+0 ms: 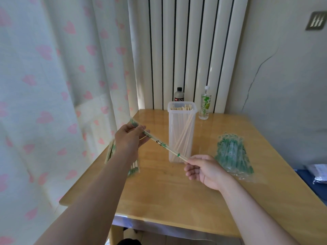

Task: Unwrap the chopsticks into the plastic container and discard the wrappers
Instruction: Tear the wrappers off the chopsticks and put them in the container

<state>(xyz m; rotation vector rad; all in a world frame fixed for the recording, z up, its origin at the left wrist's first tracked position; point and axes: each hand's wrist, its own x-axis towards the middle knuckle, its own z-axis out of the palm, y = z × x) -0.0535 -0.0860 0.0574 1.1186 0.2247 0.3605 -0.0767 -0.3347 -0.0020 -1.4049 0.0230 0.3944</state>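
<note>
1. The left hand (130, 137) pinched the far-left end of the wrapper (147, 134), fingers curled round it. The right hand (203, 169) pinched the bare tips of the chopsticks (183, 157) where they poked out of the wrapper's near-right end.
2. The chopsticks hung in the air above the table (177, 200), on the near side of the container (182, 131). Their long axis ran on a diagonal, high at the far left and lower at the near right.
3. Key relation: the exposed wood pointed toward the right hand and the sleeve ran off toward the left. Drawing the hands apart along that diagonal would probably slide the sticks free.
4. The container stood upright near the middle of the far edge, top open, already holding many bare sticks. The right hand was the nearer one to it. The held pair crossed its front wall in view; whether it touched could not be told.
5. The used wrappers (233, 154) lay in a heap toward the right edge, well apart from the left hand. The tall container stood between them, so it looked like the obstacle for the discard.
6. A wrapped bundle (110, 151) lay at the left edge, partly hidden under the left forearm.
7. A dark bottle (179, 95) and a clear bottle (205, 106) stood at the far edge behind the container, out of the way.
</note>
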